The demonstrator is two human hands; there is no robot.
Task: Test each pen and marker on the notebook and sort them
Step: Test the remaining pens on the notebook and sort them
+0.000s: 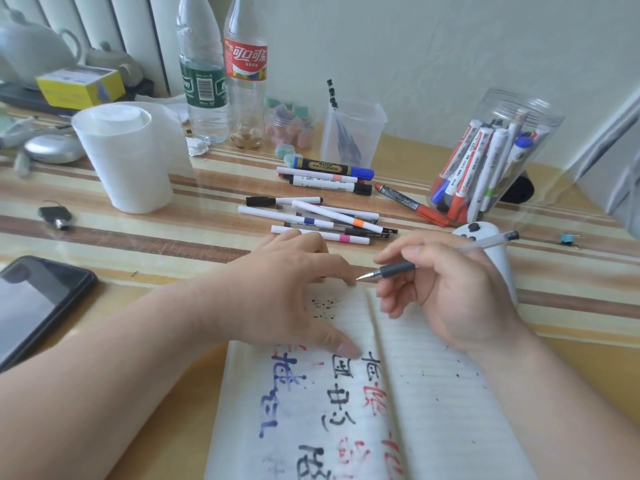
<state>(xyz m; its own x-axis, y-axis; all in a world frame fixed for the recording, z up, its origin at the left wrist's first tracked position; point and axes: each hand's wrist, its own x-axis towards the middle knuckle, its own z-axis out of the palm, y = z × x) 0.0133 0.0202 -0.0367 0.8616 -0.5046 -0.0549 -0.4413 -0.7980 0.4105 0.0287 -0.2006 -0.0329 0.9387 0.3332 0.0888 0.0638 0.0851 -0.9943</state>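
An open lined notebook (433, 393) lies at the near edge, its left page covered in blue, black and red marker writing. My left hand (287, 289) rests flat on the top of that left page, fingers spread. My right hand (446, 289) holds a clear gel pen (398, 270) with a black grip, its tip pointing left just above the notebook's top edge. Behind the hands lie several loose pens (322, 216) in a pile, and further back three markers (329, 174) side by side. A red marker (412, 204) lies alone to the right.
A clear jar (491, 157) full of markers stands at the right; a clear square cup (351, 133) holds one pen. A tissue roll (128, 157), two bottles (221, 71), a jar of erasers (289, 128), a phone (31, 303) and a white panda-shaped holder (495, 251) surround the work area.
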